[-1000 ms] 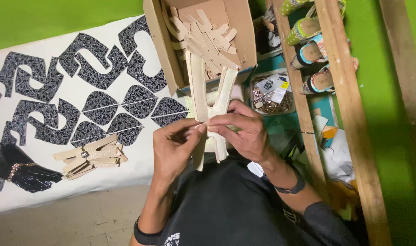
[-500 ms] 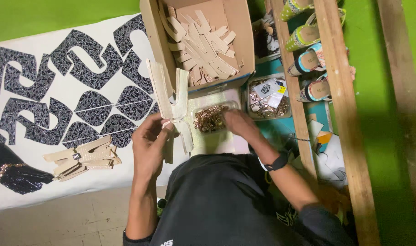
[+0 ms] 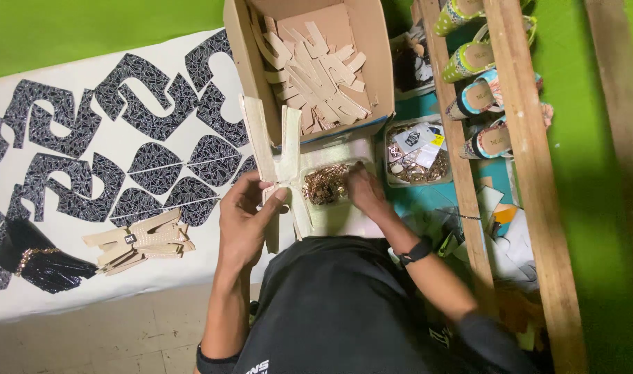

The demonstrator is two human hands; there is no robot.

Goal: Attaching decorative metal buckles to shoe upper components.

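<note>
My left hand (image 3: 246,218) grips a cream-coloured cross of leather straps (image 3: 275,163) at its middle and holds it upright above the white table (image 3: 67,83). My right hand (image 3: 363,190) reaches into a clear plastic tray of small gold metal fittings (image 3: 325,183), fingers down among them; what the fingers hold is hidden. A cardboard box (image 3: 372,55) full of more cream strap pieces (image 3: 316,69) stands just beyond the tray.
Black patterned cut pieces (image 3: 122,138) lie spread over the white table. A pile of finished cream straps (image 3: 140,242) and a black piece (image 3: 39,260) lie at the near left. A second tray of fittings (image 3: 417,152) and a wooden rack with sandals (image 3: 479,76) stand to the right.
My right hand has let go of the strap cross and moved right into the tray of gold fittings. My left hand now holds the cross alone, shifted left.
</note>
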